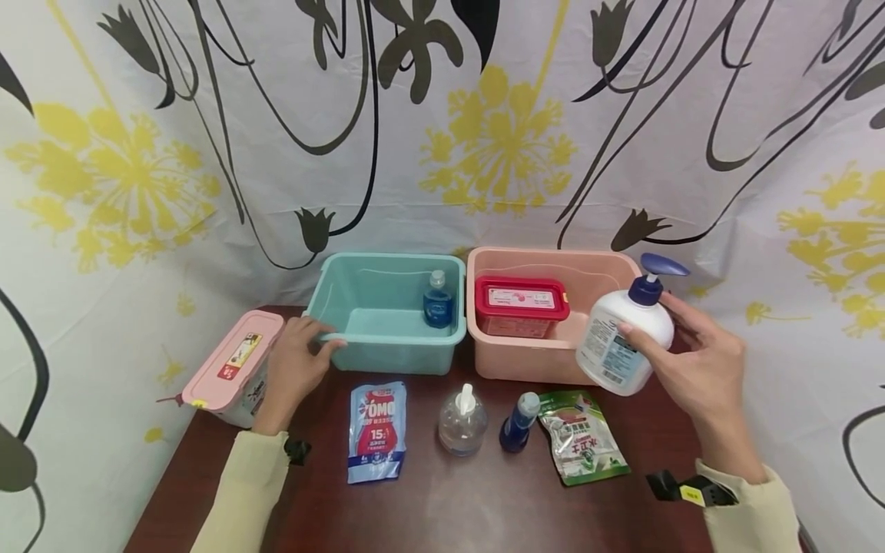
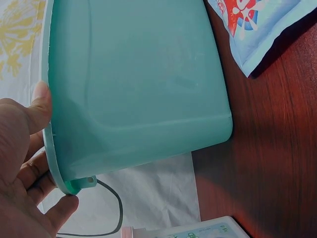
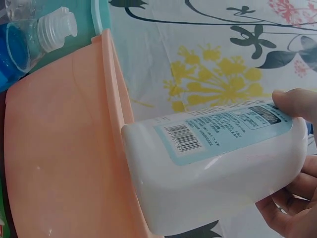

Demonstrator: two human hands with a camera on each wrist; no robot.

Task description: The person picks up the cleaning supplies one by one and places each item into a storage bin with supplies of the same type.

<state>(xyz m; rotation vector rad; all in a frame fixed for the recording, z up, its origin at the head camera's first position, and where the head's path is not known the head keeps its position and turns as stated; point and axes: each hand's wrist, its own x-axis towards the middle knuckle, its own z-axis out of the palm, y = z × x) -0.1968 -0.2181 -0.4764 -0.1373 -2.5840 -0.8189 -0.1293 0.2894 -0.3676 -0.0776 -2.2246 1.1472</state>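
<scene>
My right hand grips a white pump bottle with a dark blue pump head, held tilted over the right front corner of the pink bin. In the right wrist view, the bottle's blue back label and barcode face the camera. My left hand holds the left front corner of the teal bin, thumb and fingers about its rim. A small blue bottle stands in the teal bin, and a red-lidded tub sits in the pink one.
A pink-lidded box stands left of my left wrist. Along the front lie a blue OMO pouch, a clear pump bottle, a dark blue bottle and a green-white pouch. Patterned cloth hangs behind the bins.
</scene>
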